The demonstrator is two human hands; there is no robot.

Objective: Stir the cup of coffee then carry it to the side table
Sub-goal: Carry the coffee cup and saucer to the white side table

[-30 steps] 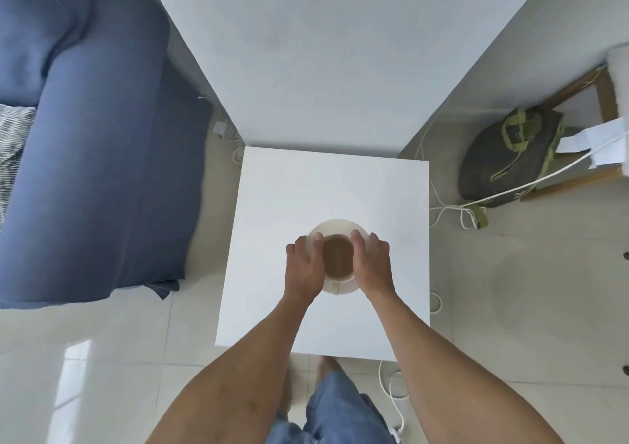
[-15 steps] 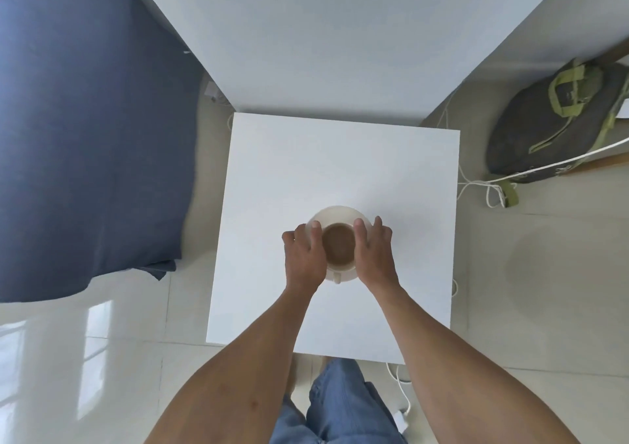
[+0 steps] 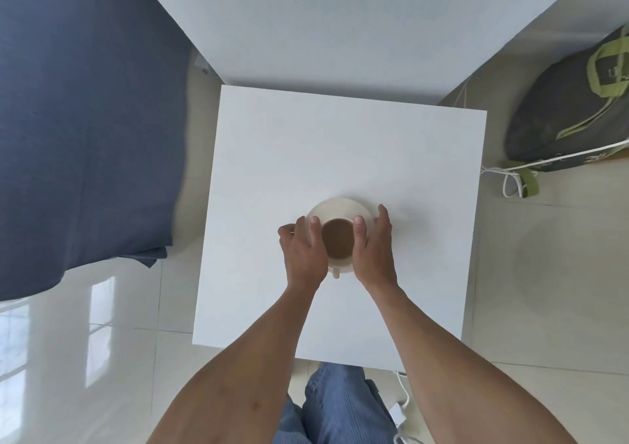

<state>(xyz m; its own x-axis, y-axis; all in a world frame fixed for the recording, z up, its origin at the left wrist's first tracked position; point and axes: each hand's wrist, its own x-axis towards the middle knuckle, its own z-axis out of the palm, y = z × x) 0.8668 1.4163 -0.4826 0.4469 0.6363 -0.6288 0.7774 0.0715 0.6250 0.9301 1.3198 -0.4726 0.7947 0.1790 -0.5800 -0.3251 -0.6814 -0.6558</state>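
A cream cup of brown coffee (image 3: 337, 243) stands on a cream saucer (image 3: 340, 208), over the middle of the white square side table (image 3: 340, 150). The cup's handle points toward me. My left hand (image 3: 303, 253) grips the saucer's left rim, thumb over the edge beside the cup. My right hand (image 3: 373, 249) grips the right rim the same way. Whether the saucer touches the tabletop or hovers just above it cannot be told. No spoon shows.
A dark blue sofa (image 3: 85, 120) fills the left side. A white wall corner (image 3: 323, 28) rises behind the table. A grey bag with green straps (image 3: 571, 113) and white cables (image 3: 510, 174) lie on the tiled floor at right. My jeans-clad legs (image 3: 333, 406) are at the table's near edge.
The camera has closed in on the side table, which now looks larger. Both hands keep their hold on the saucer, and the cup has come lower over the table's middle.
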